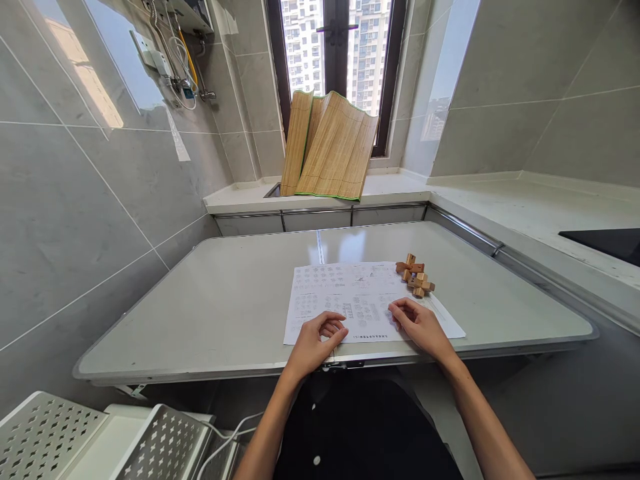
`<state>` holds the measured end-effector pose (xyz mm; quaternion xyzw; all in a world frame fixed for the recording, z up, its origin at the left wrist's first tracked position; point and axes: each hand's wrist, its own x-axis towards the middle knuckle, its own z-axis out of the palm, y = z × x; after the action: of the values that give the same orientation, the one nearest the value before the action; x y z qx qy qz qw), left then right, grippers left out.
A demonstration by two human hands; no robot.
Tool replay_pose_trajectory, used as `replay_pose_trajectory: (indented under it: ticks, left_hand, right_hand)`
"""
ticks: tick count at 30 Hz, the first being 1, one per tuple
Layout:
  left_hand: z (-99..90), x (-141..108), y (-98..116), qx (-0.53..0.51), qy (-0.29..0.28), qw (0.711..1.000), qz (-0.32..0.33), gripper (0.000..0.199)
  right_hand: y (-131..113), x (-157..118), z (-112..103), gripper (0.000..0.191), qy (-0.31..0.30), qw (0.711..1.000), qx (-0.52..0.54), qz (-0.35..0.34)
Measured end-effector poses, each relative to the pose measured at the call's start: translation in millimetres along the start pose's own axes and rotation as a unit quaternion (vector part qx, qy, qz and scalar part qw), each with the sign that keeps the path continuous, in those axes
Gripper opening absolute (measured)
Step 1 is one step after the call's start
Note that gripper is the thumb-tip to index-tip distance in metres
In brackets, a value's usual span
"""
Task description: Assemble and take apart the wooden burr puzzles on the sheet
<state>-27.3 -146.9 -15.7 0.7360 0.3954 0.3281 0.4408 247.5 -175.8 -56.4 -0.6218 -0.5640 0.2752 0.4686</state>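
Observation:
A printed sheet of paper (370, 287) with rows of small diagrams and text lies on the white folding table (225, 300). My left hand (320, 339) rests at its near edge, fingers loosely curled and thumb apart, holding nothing. Over the sheet's right part is my right hand (420, 325), its fingers bent and loosely apart with no object visible in them; their undersides are hidden. Just beyond it, two wooden interlocking puzzles (421, 285) sit close together by the sheet's right edge, one darker brown (410, 267). Neither hand touches them.
Folded bamboo mats (340, 147) lean against the window on the white ledge (395, 183). A metal rail (465, 227) runs behind and right of the table. White perforated baskets (50, 427) and a white cable (225, 440) are at lower left.

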Motion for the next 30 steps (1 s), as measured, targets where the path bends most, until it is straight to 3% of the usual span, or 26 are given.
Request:
replay_pose_trajectory:
  ticks: [21,25,28,30]
  left_hand:
    - [0.0,-0.1,-1.2,0.001,-0.001,1.0,-0.002,0.033]
    - [1.1,-0.2,-2.2,0.007,0.021,1.0,0.001,0.031]
    - [1.9,-0.4,-3.5,0.024,0.057,0.998,0.012,0.027]
    - [2.5,-0.3,-4.4,0.036,0.068,0.997,0.017,0.027]
  right_hand:
    - [6.0,1.7,1.1,0.05,-0.003,1.0,-0.011,0.003]
    - [4.4,4.6,2.2,0.046,-0.015,0.999,-0.041,-0.009]
    - [-4.1,14.1,-5.0,0.041,0.02,0.997,-0.073,-0.023]
    - [-12.0,25.6,-16.6,0.038,0.084,0.989,-0.118,-0.03]
